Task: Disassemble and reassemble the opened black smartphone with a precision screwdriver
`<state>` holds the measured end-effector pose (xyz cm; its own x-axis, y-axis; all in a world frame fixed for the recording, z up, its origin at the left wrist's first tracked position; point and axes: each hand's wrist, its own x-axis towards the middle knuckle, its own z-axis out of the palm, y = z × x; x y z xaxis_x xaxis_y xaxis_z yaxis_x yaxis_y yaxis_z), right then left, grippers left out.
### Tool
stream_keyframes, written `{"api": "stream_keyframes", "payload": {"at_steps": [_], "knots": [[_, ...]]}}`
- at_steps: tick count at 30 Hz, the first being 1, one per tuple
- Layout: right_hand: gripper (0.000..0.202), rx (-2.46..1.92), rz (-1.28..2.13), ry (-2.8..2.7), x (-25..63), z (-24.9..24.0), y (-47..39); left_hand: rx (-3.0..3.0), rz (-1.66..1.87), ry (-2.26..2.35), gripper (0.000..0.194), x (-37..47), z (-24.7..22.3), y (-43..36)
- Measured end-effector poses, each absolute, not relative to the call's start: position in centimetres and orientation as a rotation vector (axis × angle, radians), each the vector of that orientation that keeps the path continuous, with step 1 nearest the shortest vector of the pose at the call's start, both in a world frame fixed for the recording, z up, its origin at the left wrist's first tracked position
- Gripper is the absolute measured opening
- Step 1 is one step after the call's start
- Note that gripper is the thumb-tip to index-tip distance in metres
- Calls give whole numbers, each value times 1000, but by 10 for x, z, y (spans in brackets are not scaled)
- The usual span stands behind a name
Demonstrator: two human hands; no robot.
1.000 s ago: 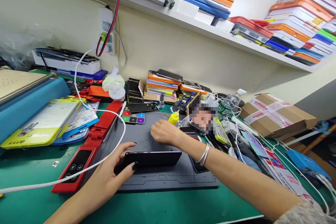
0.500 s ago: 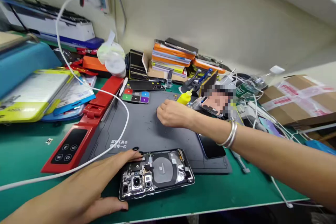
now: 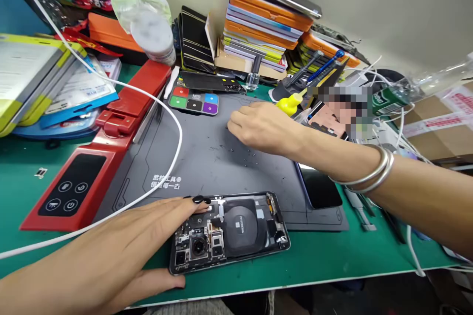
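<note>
An opened phone [image 3: 240,229] with its camera lenses and round coil exposed lies at the front edge of the grey mat [image 3: 207,157]. My left hand [image 3: 129,241] grips its left end, fingertips on the upper edge and thumb at the lower corner. Over the mat, my right hand [image 3: 258,128] is closed with fingers curled; what it holds, if anything, is hidden. Tiny screws [image 3: 246,161] are scattered on the mat below it. Beyond the hand sits a yellow bottle [image 3: 290,104]. A dark phone [image 3: 320,187] rests under my right forearm.
A red device [image 3: 79,182] with touch buttons lines the mat's left side, crossed by a white cable [image 3: 181,142]. Behind are a colourful screw tray [image 3: 194,102], stacked boxes [image 3: 264,24] and a small glass bottle [image 3: 253,78]. A plastic bottle [image 3: 391,101] is at the right.
The view has moved closer to the mat and phone. Both hands keep nearly the same pose, the left on the opened phone and the right closed over the mat.
</note>
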<state>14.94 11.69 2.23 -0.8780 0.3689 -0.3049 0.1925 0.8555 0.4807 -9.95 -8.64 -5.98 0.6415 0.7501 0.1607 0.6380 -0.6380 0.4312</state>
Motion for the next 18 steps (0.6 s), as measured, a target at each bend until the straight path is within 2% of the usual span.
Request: {"api": "stream_keyframes", "payload": {"at_steps": [9,13,15,18], "knots": [[30,492,606,2699,154,18,114,2360,460,1120,93,-98,-58,-88],[31,509,566,2926,167,17,114,2203,518,1149,85,-96,-55,-87],[27,608,463,3100,175,25,108,2060,595,1182,81,-94,-51,-84],[19,815,83,3426,187,51,86,1869,712,1159,70,-87,-45,-74]]}}
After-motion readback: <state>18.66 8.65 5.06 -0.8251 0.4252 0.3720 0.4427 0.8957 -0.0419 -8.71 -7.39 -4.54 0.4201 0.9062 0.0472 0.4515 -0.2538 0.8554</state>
